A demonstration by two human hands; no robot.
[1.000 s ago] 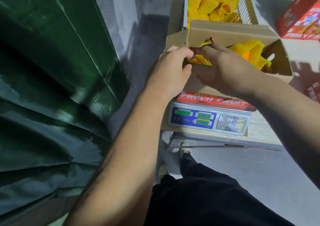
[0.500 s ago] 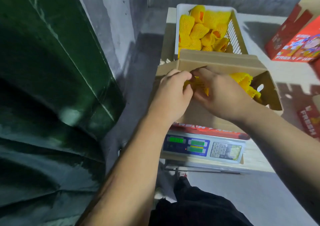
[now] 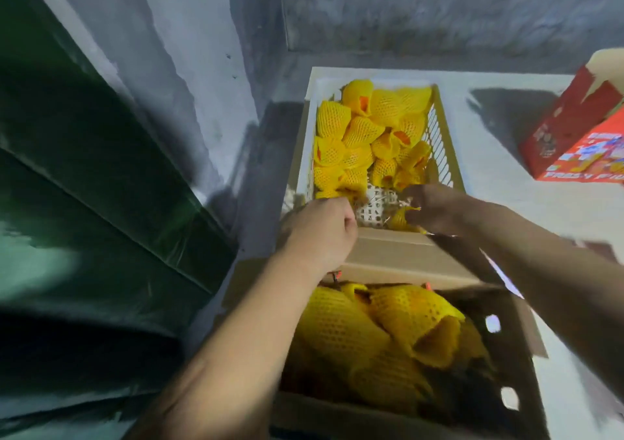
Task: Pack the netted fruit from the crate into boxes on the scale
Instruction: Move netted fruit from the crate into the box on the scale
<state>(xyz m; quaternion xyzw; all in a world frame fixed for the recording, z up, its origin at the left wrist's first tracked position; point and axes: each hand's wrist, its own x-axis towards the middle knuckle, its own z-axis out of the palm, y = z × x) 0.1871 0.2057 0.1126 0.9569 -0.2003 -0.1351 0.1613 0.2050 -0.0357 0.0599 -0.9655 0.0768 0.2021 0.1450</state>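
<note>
A white slatted crate (image 3: pixel 442 142) ahead holds several fruits in yellow foam netting (image 3: pixel 364 132). Nearer me, an open brown cardboard box (image 3: pixel 398 253) has several netted fruits (image 3: pixel 381 331) inside; the scale beneath it is hidden. My left hand (image 3: pixel 320 230) reaches into the crate's near left corner, fingers curled round a netted fruit (image 3: pixel 332 193) there. My right hand (image 3: pixel 435 208) is at the crate's near right and grips another netted fruit (image 3: pixel 400 218). Both forearms cross over the box.
A red "Fresh Fruit" carton (image 3: pixel 580 135) stands at the right on the pale table (image 3: pixel 506 182). A dark green sheet (image 3: pixel 84 203) fills the left side. A grey wall (image 3: pixel 405 10) runs behind the crate.
Both hands left the box, where they were arranging fruit, and moved forward into the crate, each taking hold of a netted fruit. The view tipped down, hiding the scale.
</note>
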